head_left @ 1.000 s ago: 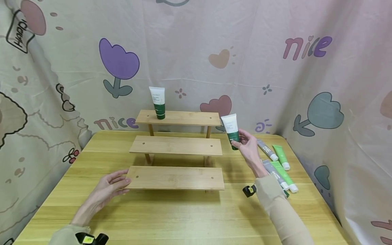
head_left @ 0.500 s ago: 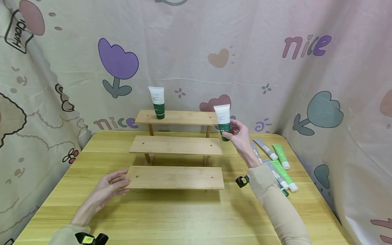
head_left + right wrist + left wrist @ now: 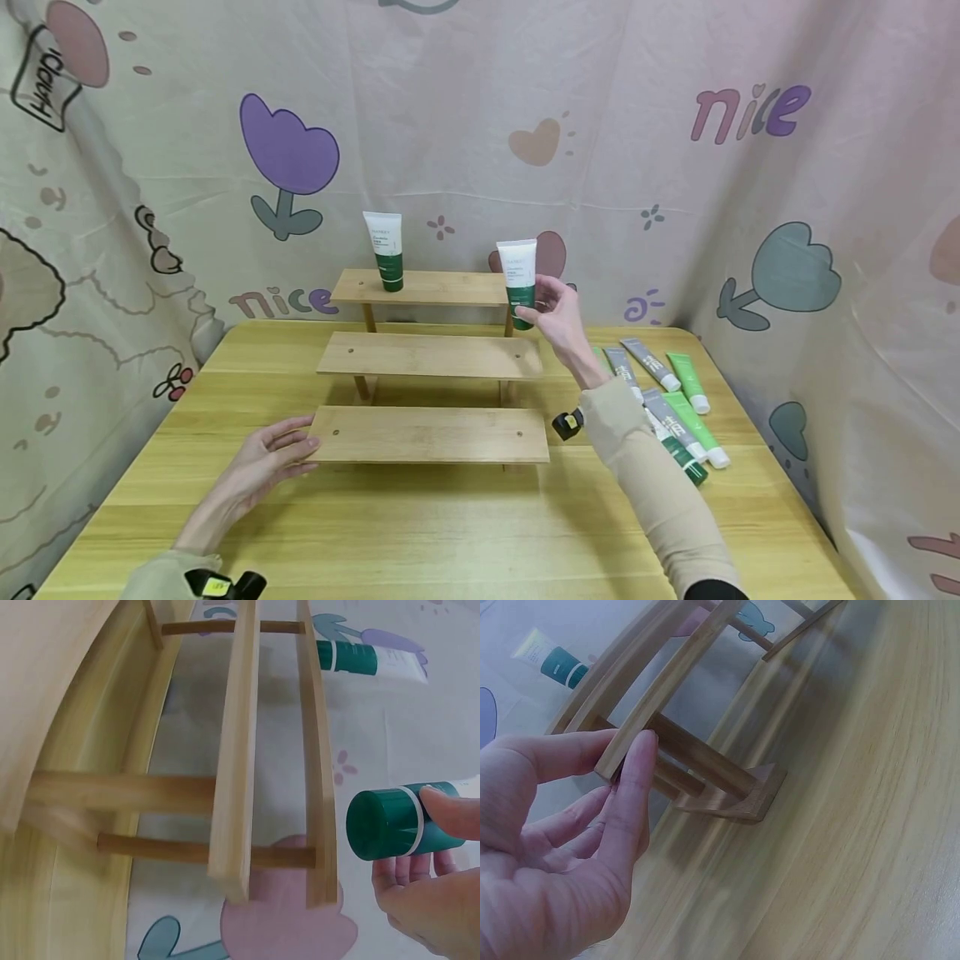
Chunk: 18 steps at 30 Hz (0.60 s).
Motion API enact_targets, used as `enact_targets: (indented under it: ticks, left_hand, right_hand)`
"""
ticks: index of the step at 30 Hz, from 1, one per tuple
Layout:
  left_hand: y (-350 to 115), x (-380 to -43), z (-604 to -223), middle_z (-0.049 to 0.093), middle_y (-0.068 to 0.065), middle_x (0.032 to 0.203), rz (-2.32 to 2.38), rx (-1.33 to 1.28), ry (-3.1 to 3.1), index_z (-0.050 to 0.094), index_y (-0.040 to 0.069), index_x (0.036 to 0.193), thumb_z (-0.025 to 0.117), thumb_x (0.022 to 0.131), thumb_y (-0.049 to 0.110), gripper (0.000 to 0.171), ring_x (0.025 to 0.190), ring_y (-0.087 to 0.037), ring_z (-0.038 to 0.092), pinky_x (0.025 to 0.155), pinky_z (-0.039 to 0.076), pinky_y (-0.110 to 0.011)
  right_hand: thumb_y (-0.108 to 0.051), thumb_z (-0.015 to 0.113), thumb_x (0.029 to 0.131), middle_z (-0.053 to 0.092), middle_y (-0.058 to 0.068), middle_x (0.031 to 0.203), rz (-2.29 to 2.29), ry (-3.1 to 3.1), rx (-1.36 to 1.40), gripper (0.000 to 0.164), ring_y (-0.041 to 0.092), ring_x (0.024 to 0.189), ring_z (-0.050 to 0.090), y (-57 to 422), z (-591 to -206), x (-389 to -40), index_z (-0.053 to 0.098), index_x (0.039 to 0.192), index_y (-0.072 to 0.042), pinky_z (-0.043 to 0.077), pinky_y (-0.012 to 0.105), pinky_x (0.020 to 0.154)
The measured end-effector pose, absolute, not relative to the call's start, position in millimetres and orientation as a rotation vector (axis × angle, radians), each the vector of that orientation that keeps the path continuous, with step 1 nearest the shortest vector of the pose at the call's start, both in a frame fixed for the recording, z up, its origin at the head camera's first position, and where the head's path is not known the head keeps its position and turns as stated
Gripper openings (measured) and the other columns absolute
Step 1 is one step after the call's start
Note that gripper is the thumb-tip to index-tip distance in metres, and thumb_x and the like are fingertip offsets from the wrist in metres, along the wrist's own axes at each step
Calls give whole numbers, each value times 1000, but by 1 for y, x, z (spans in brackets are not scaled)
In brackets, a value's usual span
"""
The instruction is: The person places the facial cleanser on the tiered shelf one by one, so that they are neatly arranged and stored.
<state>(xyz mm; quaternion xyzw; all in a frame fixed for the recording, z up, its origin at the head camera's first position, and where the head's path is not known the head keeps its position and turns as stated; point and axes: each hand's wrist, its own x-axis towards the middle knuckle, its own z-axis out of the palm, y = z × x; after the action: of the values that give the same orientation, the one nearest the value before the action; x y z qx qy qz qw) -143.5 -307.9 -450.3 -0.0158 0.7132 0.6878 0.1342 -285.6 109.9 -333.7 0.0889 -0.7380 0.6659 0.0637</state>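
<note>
A three-tier wooden display stand (image 3: 431,435) stands on the table. My left hand (image 3: 266,458) pinches the left end of its lowest shelf between thumb and fingers, as the left wrist view (image 3: 626,757) shows closely. One white and green squeeze tube (image 3: 388,252) stands cap-down on the left of the top shelf. My right hand (image 3: 558,321) holds a matching squeeze tube (image 3: 519,279) upright, cap down, at the right end of the top shelf. In the right wrist view, the held tube's green cap (image 3: 379,823) is apart from the top shelf's edge (image 3: 321,787).
Several grey, green and white tubes (image 3: 678,425) lie in a loose group on the right of the wooden table (image 3: 420,542). A patterned curtain (image 3: 450,125) hangs right behind the stand and along both sides.
My right hand has carried its tube left and upward, from beside the stand to the right end of the top shelf. My left hand has stayed on the lowest shelf.
</note>
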Motion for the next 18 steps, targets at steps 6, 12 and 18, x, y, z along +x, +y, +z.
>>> enact_targets:
  ticks: [6, 12, 18]
  left_hand:
    - [-308, -144, -451, 56, 1, 111, 1996, -60, 2068, 22, -13, 153, 61, 100, 7, 69, 97, -6, 65, 88, 65, -28]
    - [-308, -144, -452, 54, 1, 113, 1992, -69, 2067, 23, -12, 153, 62, 100, 8, 68, 98, -6, 65, 89, 65, -29]
    - [-310, -144, -453, 53, 0, 112, 2003, -49, 2058, 25, -11, 153, 61, 100, 7, 66, 98, -7, 64, 89, 65, -28]
  right_hand:
    - [15, 68, 83, 60, 23, 123, 2028, -2216, 268, 54, 19, 105, 57, 91, -328, -292, 54, 135, 7, 52, 38, 110]
    - [12, 70, 84, 61, 25, 127, 2013, -2245, 299, 54, 26, 111, 58, 78, -320, -298, 53, 135, 6, 51, 41, 113]
    - [11, 71, 84, 63, 25, 126, 1990, -2268, 323, 51, 25, 110, 60, 65, -312, -305, 55, 133, 4, 53, 40, 109]
